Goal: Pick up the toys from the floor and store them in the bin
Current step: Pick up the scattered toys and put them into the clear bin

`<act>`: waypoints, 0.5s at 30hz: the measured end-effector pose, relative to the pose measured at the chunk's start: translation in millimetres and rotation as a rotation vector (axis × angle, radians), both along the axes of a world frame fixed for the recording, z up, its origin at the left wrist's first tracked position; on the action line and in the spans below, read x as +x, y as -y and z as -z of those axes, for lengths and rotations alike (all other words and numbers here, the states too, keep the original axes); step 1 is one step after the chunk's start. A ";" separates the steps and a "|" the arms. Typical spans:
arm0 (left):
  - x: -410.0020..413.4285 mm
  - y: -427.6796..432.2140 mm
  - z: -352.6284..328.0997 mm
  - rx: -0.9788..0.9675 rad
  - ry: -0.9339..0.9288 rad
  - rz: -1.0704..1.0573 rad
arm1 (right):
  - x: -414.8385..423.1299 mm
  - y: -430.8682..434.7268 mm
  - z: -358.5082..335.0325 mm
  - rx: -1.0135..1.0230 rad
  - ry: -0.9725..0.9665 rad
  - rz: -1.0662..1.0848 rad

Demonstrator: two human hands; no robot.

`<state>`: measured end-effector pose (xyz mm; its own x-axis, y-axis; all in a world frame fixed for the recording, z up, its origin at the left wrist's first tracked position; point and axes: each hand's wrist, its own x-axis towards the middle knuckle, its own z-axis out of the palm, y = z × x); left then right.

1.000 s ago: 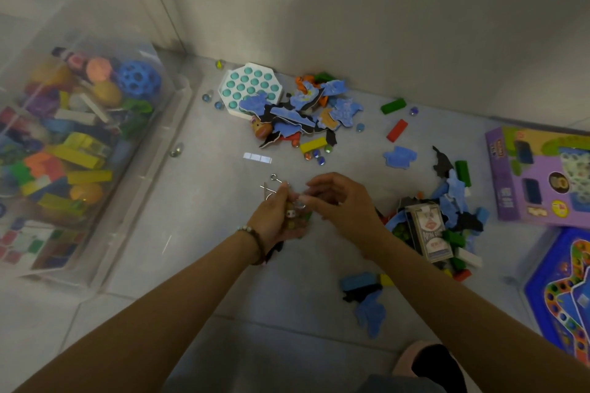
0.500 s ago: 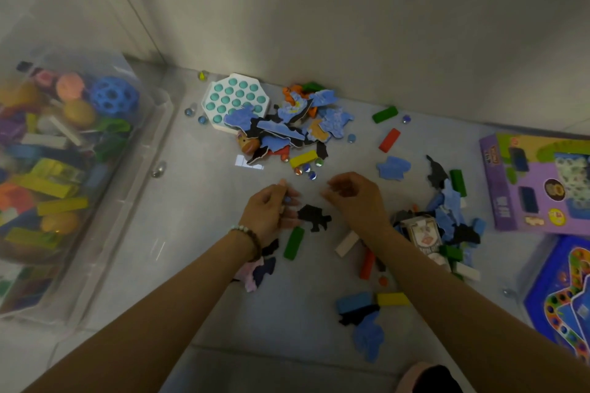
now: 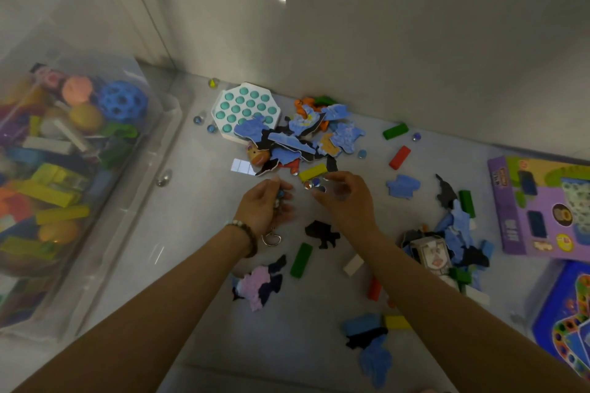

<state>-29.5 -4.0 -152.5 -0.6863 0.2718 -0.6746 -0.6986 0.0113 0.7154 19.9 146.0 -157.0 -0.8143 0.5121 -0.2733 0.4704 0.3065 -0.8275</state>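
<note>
Both of your hands have pushed forward past the black foam puzzle piece [image 3: 321,233], which now lies on the grey floor [image 3: 198,233] between your wrists. Your right hand [image 3: 346,201] arches palm-down, its bent fingertips [image 3: 322,198] right at the small glass marbles [image 3: 316,182] just beside the yellow wooden block [image 3: 313,172]. Thumb and forefinger stand narrowly apart, and you cannot tell whether they pinch one. Your left hand [image 3: 265,207] curls round a silver metal keyring [image 3: 271,239], whose loop hangs below the palm, with a blue marble [image 3: 281,194] showing between its fingers. The clear plastic bin [image 3: 159,124] of toys stands well apart on your left.
</note>
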 end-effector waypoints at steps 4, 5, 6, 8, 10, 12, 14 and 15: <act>-1.5 5.3 -0.7 -0.001 -0.002 -0.021 | -12.0 12.1 3.0 0.087 -0.036 -0.006; -1.4 6.5 -0.7 -0.002 -0.004 -0.023 | -14.5 14.8 3.6 0.103 -0.032 -0.024; -1.3 8.1 -1.1 -0.002 -0.010 -0.023 | -16.5 17.3 4.3 0.118 -0.030 -0.041; -2.1 11.1 -1.5 -0.002 -0.028 -0.024 | -19.6 21.2 6.1 0.136 -0.037 -0.049; -3.5 14.2 -0.9 -0.010 -0.043 -0.021 | -21.9 22.7 6.2 0.143 -0.042 -0.049; -4.3 16.9 -0.4 -0.028 -0.052 -0.012 | -23.6 22.0 5.8 0.150 -0.040 -0.058; -4.9 18.4 0.1 -0.039 -0.054 -0.010 | -23.4 19.7 4.9 0.170 -0.034 -0.066; -5.1 18.5 0.2 -0.037 -0.049 -0.013 | -22.5 17.8 4.8 0.195 -0.028 -0.076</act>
